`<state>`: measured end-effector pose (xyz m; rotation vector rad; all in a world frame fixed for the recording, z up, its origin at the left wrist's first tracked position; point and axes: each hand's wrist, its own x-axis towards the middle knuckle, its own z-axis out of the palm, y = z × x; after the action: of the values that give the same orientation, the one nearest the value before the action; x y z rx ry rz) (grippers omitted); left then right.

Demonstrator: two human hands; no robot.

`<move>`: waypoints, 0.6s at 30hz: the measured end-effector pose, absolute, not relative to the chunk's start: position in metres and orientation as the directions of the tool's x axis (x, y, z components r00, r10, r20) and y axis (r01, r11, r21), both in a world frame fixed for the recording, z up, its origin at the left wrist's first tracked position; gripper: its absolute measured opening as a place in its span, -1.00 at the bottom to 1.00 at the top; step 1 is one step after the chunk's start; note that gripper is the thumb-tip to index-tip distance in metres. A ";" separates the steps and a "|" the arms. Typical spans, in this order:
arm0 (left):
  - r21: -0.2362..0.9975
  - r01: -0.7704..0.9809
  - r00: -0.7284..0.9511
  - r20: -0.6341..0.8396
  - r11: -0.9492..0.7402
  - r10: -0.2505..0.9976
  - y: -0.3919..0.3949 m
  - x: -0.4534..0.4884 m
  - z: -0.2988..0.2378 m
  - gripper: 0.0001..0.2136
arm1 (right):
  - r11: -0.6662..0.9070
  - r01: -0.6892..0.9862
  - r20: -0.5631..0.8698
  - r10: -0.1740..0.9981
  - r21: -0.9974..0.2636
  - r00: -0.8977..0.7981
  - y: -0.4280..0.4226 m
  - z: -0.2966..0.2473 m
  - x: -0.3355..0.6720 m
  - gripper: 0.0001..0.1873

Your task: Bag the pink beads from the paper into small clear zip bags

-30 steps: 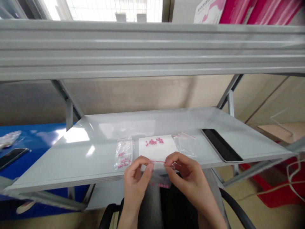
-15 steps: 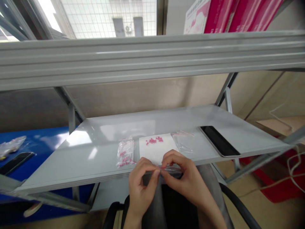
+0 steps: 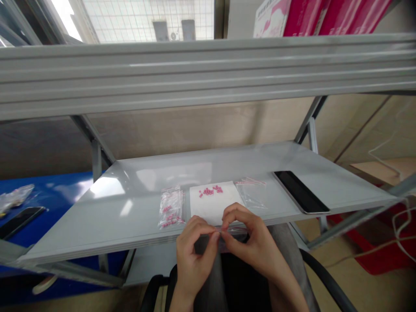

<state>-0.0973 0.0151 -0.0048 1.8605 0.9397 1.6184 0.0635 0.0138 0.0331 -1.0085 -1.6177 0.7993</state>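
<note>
Thumb and fingertips of my left hand (image 3: 197, 249) are pinched on the edge of a clear zip bag (image 3: 236, 230). My right hand (image 3: 247, 236) pinches the same edge close beside it, so the fingertips of both nearly meet. Most of the bag is hidden behind my right fingers, and I cannot tell what is inside. Just beyond my hands, a white sheet (image 3: 208, 208) carries several small pink beads (image 3: 208, 191). On its left lies a clear bag with pink beads (image 3: 171, 208). Flat clear zip bags (image 3: 253, 195) lie to its right.
A black-screened tablet (image 3: 301, 192) lies on the right of the grey table (image 3: 136, 216). A thick grey shelf beam (image 3: 195, 78) crosses above, with pink boxes (image 3: 334, 17) on top. At the left, a phone (image 3: 21, 222) and a plastic bag (image 3: 16, 199) rest on a blue surface.
Both hands keep their pinch on the bag's edge, with only a slight shift to the right. The camera view has tilted a little downward.
</note>
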 end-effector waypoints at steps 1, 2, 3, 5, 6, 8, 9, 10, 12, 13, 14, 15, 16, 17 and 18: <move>0.748 0.181 0.049 0.642 -0.638 0.766 0.015 -0.098 -0.005 -0.88 | 0.430 0.222 0.411 0.903 -0.875 -0.128 0.014 0.033 0.064 -0.86; 0.746 0.184 0.042 0.644 -0.639 0.764 0.015 -0.098 -0.006 -0.89 | 0.431 0.223 0.411 0.902 -0.874 -0.130 0.015 0.033 0.065 -0.86; 0.746 0.184 0.041 0.644 -0.640 0.764 0.015 -0.099 -0.007 -0.89 | 0.429 0.223 0.409 0.903 -0.875 -0.133 0.015 0.033 0.065 -0.87; 0.748 0.182 0.046 0.642 -0.638 0.765 0.015 -0.099 -0.008 -0.88 | 0.423 0.223 0.402 0.905 -0.878 -0.136 0.015 0.033 0.065 -0.87; 0.749 0.181 0.048 0.641 -0.638 0.766 0.015 -0.099 -0.008 -0.88 | 0.421 0.220 0.400 0.906 -0.880 -0.136 0.016 0.033 0.065 -0.88; 0.750 0.181 0.051 0.639 -0.636 0.768 0.015 -0.099 -0.009 -0.88 | 0.419 0.215 0.398 0.907 -0.882 -0.135 0.016 0.032 0.065 -0.88; 0.750 0.182 0.050 0.639 -0.636 0.768 0.015 -0.099 -0.009 -0.88 | 0.418 0.212 0.398 0.908 -0.883 -0.134 0.017 0.031 0.065 -0.89; 0.750 0.183 0.046 0.640 -0.636 0.767 0.016 -0.100 -0.009 -0.89 | 0.419 0.210 0.399 0.907 -0.884 -0.131 0.017 0.031 0.065 -0.89; 0.752 0.182 0.034 0.640 -0.634 0.768 0.016 -0.100 -0.010 -0.89 | 0.420 0.208 0.403 0.907 -0.883 -0.122 0.018 0.030 0.066 -0.89; 0.752 0.182 0.029 0.640 -0.634 0.768 0.017 -0.101 -0.010 -0.90 | 0.421 0.208 0.404 0.907 -0.883 -0.120 0.018 0.029 0.067 -0.88; 0.754 0.181 0.026 0.639 -0.632 0.769 0.017 -0.101 -0.010 -0.90 | 0.420 0.207 0.404 0.907 -0.883 -0.118 0.018 0.029 0.067 -0.88; 0.755 0.180 0.027 0.636 -0.630 0.771 0.017 -0.101 -0.010 -0.90 | 0.419 0.207 0.403 0.908 -0.884 -0.118 0.018 0.028 0.068 -0.88; 0.757 0.178 0.030 0.635 -0.629 0.772 0.017 -0.101 -0.010 -0.90 | 0.417 0.206 0.401 0.909 -0.885 -0.117 0.018 0.028 0.068 -0.88; 0.757 0.175 0.033 0.634 -0.629 0.773 0.018 -0.101 -0.011 -0.89 | 0.415 0.207 0.399 0.910 -0.886 -0.117 0.018 0.028 0.068 -0.88; 0.758 0.172 0.037 0.633 -0.629 0.773 0.018 -0.101 -0.011 -0.89 | 0.413 0.209 0.397 0.910 -0.886 -0.116 0.018 0.028 0.068 -0.88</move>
<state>-0.1014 0.0176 -0.0107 1.8373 0.9530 1.6308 0.0678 0.0182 0.0276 -1.0117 -1.5974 0.8193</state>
